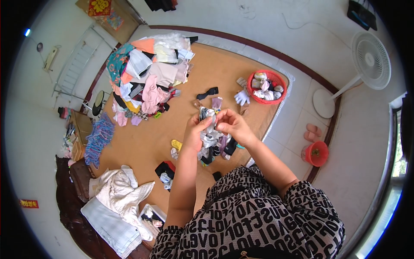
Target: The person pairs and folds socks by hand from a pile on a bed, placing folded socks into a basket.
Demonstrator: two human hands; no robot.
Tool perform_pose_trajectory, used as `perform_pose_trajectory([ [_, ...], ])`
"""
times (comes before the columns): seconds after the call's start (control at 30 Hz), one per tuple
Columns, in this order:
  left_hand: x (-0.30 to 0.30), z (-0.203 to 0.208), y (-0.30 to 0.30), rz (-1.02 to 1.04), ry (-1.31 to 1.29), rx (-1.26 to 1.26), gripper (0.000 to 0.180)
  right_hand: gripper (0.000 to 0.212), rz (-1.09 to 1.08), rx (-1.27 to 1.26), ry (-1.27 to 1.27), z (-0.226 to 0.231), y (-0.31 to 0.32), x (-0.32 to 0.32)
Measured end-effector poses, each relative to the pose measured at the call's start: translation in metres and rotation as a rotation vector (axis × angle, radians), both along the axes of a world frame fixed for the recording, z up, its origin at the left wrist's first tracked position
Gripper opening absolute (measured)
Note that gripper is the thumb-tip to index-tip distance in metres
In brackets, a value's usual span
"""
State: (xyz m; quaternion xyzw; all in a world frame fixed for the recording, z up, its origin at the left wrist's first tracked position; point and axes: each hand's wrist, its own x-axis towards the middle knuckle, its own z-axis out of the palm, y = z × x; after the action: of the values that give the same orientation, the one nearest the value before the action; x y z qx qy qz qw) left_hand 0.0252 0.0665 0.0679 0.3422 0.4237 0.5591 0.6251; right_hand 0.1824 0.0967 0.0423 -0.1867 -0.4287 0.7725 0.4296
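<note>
Both hands meet in front of me over the tan mat (142, 138). My left hand (196, 133) grips a grey-and-white sock (208, 115) between thumb and fingers. The fingertips of my right hand (234, 125) are pinched on the same sock from the right. Just below the hands lies a pile of mixed socks (210, 152), partly hidden by them. Beyond the hands lie a black sock (208, 93), a purple sock (217, 102) and a pale lilac glove (241, 98).
A red basket (280, 100) with rolled socks stands at the far right. A large clothes heap (148, 80) covers the far left of the mat. Bedding (118, 194) and a white bin (152, 218) are near left. A white fan (324, 103) and red bucket (317, 154) stand right.
</note>
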Motion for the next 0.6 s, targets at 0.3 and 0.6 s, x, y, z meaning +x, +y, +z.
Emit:
perform_pose_trajectory([
  [0.3, -0.001, -0.024, 0.011, 0.329, 0.256, 0.059, 0.009, 0.013, -0.082, 0.149, -0.141, -0.003, 0.002, 0.002],
  [0.6, -0.026, -0.027, 0.017, 0.601, 0.696, 0.063, 0.006, 0.013, -0.368, -0.155, 0.221, -0.011, 0.032, 0.022],
])
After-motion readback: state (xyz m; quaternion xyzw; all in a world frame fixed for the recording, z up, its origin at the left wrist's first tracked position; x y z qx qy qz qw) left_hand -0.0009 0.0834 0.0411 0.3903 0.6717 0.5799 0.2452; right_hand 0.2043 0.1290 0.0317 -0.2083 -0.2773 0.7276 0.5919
